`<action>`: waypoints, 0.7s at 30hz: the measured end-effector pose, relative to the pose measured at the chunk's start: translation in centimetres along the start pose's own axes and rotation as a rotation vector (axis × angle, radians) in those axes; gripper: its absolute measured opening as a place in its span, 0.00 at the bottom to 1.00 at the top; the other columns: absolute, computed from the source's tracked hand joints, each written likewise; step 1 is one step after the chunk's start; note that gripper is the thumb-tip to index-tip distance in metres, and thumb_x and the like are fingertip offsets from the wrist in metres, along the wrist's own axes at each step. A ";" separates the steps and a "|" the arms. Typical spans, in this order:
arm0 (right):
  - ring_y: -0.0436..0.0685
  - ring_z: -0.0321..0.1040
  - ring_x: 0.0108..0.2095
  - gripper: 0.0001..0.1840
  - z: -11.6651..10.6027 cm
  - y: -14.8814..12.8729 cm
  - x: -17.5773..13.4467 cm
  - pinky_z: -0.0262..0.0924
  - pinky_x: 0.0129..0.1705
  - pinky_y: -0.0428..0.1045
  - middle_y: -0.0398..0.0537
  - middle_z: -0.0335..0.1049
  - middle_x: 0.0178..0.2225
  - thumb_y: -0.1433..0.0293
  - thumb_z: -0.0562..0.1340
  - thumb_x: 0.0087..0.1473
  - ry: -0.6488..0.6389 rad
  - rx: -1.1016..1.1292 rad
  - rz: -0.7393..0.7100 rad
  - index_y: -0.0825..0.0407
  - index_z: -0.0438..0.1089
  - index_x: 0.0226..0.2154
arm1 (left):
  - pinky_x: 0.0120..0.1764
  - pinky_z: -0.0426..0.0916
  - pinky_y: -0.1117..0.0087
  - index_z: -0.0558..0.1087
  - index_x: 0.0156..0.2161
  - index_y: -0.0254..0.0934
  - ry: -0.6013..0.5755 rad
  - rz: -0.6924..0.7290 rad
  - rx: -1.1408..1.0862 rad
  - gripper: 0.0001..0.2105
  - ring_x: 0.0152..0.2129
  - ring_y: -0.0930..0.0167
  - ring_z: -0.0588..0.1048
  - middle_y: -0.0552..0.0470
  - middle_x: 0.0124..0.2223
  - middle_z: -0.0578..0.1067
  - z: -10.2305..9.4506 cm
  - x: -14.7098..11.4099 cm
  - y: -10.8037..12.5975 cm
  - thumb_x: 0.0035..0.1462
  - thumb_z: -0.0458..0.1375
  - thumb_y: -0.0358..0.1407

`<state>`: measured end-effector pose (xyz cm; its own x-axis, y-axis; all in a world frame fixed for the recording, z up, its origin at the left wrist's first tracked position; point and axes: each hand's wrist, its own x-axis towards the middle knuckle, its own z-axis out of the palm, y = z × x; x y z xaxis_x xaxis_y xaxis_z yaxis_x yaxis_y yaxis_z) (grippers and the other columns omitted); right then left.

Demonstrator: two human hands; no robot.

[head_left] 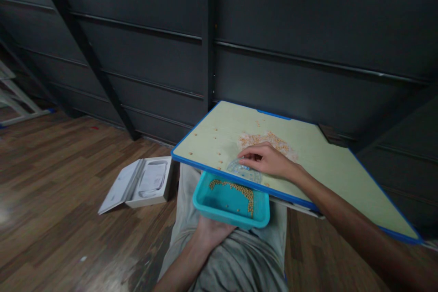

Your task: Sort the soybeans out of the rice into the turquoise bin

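Note:
My left hand (214, 232) holds a turquoise plastic tray (231, 224) from below, its fingers mostly hidden under the base. The tray sits over my lap, its far edge tucked beneath the table's near edge. Small round yellow-tan grains (249, 196) lie along its far and right sides. On the pale yellow tabletop (328, 171), my right hand (265, 159) pinches a clear half-round protractor (244, 171) lying near the blue rim. Just beyond that hand is a spread of orange-yellow grains (263, 139) with pale bits among them. Several single grains are scattered to the left.
An open white box (153, 182) stands on the wooden floor (68, 178) to the left. Behind the table rises a dark panelled wall (153, 54). A dark flat object (331, 136) lies at the table's far right edge. White metal legs (23, 100) show far left.

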<state>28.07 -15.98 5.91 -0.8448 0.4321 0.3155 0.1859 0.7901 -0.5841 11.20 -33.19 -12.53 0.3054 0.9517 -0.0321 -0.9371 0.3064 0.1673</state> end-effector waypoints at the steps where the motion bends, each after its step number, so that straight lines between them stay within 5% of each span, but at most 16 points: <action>1: 0.56 0.80 0.33 0.08 -0.1 0.1 0.0 0.73 0.41 0.52 0.46 0.89 0.35 0.63 0.75 0.75 -0.002 0.000 0.006 0.46 0.92 0.48 | 0.85 0.59 0.42 0.90 0.62 0.45 -0.005 -0.003 0.007 0.22 0.81 0.53 0.73 0.44 0.70 0.89 0.0 -0.1 0.0 0.81 0.57 0.52; 7: 0.55 0.75 0.31 0.08 -1.3 0.2 0.1 0.68 0.39 0.51 0.46 0.85 0.33 0.64 0.74 0.74 -0.059 -0.017 0.047 0.50 0.90 0.46 | 0.86 0.57 0.38 0.87 0.68 0.44 -0.032 -0.029 0.074 0.24 0.82 0.51 0.71 0.42 0.71 0.87 -0.4 -0.3 0.0 0.80 0.58 0.50; 12: 0.56 0.76 0.32 0.08 -2.9 0.1 -0.2 0.66 0.39 0.51 0.47 0.86 0.33 0.64 0.75 0.72 -0.082 -0.034 0.102 0.50 0.90 0.43 | 0.83 0.64 0.35 0.88 0.67 0.44 0.008 -0.052 0.189 0.25 0.80 0.44 0.73 0.41 0.69 0.89 -0.1 -0.6 -0.1 0.73 0.68 0.54; 16: 0.55 0.74 0.30 0.14 -3.4 0.2 -0.5 0.66 0.35 0.51 0.48 0.84 0.31 0.57 0.77 0.68 -0.116 0.072 0.172 0.51 0.90 0.42 | 0.82 0.65 0.34 0.90 0.62 0.44 0.063 -0.044 0.216 0.21 0.79 0.43 0.75 0.41 0.65 0.91 0.9 -0.9 0.0 0.70 0.72 0.50; 21: 0.54 0.73 0.29 0.21 -2.8 0.0 -0.4 0.66 0.34 0.51 0.47 0.83 0.30 0.50 0.80 0.64 -0.165 0.157 0.201 0.52 0.90 0.40 | 0.81 0.66 0.34 0.88 0.66 0.43 0.055 -0.045 0.192 0.24 0.78 0.43 0.76 0.40 0.64 0.91 1.9 -0.8 0.0 0.72 0.70 0.49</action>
<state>29.83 -14.91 7.89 -0.8714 0.4864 0.0636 0.2887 0.6133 -0.7352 11.31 -34.01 -10.65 0.3314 0.9386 -0.0965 -0.8719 0.3437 0.3489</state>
